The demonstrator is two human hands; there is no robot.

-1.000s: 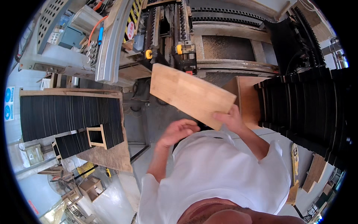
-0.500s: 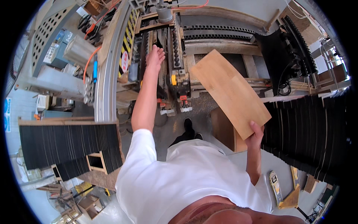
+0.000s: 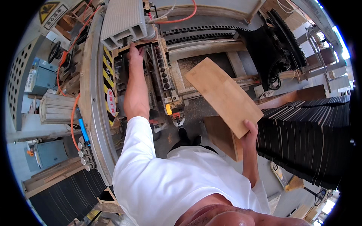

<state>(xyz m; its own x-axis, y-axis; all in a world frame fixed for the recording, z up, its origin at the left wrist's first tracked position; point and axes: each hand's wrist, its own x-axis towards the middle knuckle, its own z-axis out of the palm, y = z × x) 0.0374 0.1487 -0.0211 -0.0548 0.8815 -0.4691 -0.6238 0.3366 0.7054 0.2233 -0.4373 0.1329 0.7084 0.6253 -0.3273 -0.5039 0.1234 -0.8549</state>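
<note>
My right hand (image 3: 249,136) grips the near corner of a flat, light-brown wooden board (image 3: 224,97), thumb on its upper face. The board slants away to the far left, raised off the machine. My left arm is stretched far forward over the machine bed. At its end, my left hand (image 3: 135,54) is closed at the near edge of a wooden frame (image 3: 121,50) with a dark inside. The frame lies beneath a grey ribbed metal beam (image 3: 124,22) and a round metal cylinder (image 3: 149,34); its far part is hidden.
A row of black rollers (image 3: 163,69) runs along the machine beside my left arm. A metal rail (image 3: 90,98) stands at left. Dark stacked panels (image 3: 298,139) rise at right, near a wooden box (image 3: 217,132) and a yellow pallet jack (image 3: 294,183).
My left hand has moved farther forward from over the rollers and closed at the frame's edge. The view has shifted. My right hand still holds the board.
</note>
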